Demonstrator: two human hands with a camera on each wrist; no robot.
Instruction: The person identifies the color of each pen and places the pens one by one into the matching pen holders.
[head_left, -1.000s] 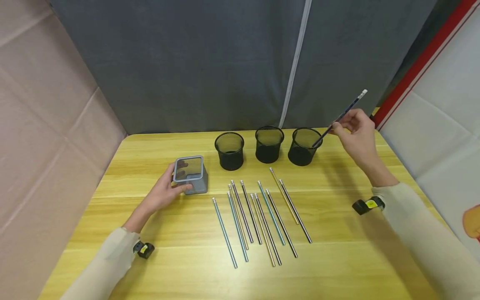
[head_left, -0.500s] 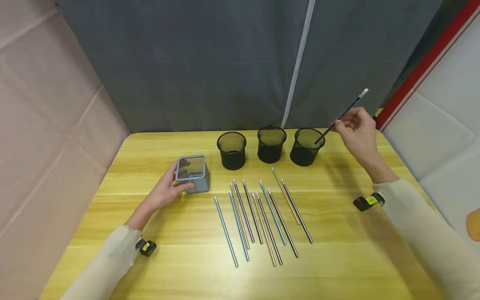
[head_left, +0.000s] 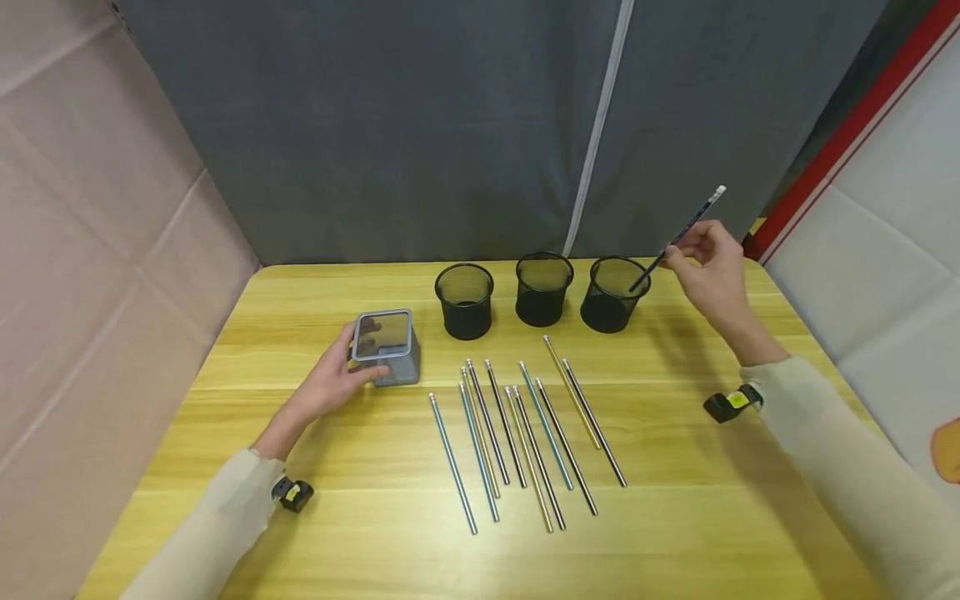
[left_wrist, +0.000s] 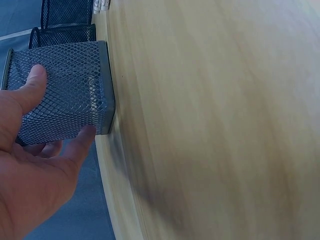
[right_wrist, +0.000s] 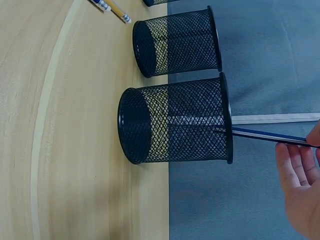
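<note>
My left hand (head_left: 330,379) holds a square grey mesh pen holder (head_left: 397,367), thumb on the near side and fingers around the left side. In the left wrist view, the thumb and fingertips press on the holder's mesh wall (left_wrist: 65,95). Between thumb and fingertips, my right hand (head_left: 712,275) pinches a dark blue pencil (head_left: 686,229) near its middle. It slants, white eraser up, its lower end just inside the mouth of the rightmost round black mesh cup (head_left: 606,312). Through that cup's mesh, the right wrist view shows the pencil's tip. The right hand stays apart from the cup.
Two more round black mesh cups (head_left: 465,321) (head_left: 538,308) stand left of the rightmost one. Several blue, gold and dark pencils (head_left: 452,467) lie side by side on the wooden table (head_left: 337,533). A grey curtain (head_left: 375,125) hangs behind the table's back edge.
My right hand has lowered slightly and shifted left with the pencil, whose tip is a little deeper in the cup. The left hand keeps its hold. The whole head view has shifted slightly.
</note>
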